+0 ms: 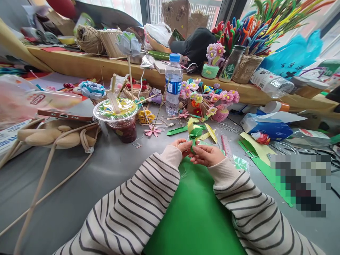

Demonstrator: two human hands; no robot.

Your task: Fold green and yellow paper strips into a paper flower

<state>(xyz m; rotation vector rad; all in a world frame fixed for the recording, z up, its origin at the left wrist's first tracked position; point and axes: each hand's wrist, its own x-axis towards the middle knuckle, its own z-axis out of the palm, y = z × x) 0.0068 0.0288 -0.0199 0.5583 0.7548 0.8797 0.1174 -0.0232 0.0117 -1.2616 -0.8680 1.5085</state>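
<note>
Both hands meet near the middle of the grey table, holding a small folded paper piece (195, 134), green with a yellow tip, upright between the fingertips. My left hand (182, 146) pinches its lower left side. From the right, my right hand (208, 154) pinches its base with thumb and fingers. Some of the fingertips overlap, so the lower end of the piece is partly hidden. Just behind it lie a green paper strip (176, 131) and a yellow paper strip (210, 132). A large green sheet (193, 212) spreads below my forearms.
A lidded drink cup (117, 120) and a water bottle (174, 85) stand beyond my hands. Pipe-cleaner flowers (212, 97) sit behind. At left is a beige bag (58, 136) with a phone (63, 116). Scissors (251, 154) and a blue tissue pack (268, 125) lie at right.
</note>
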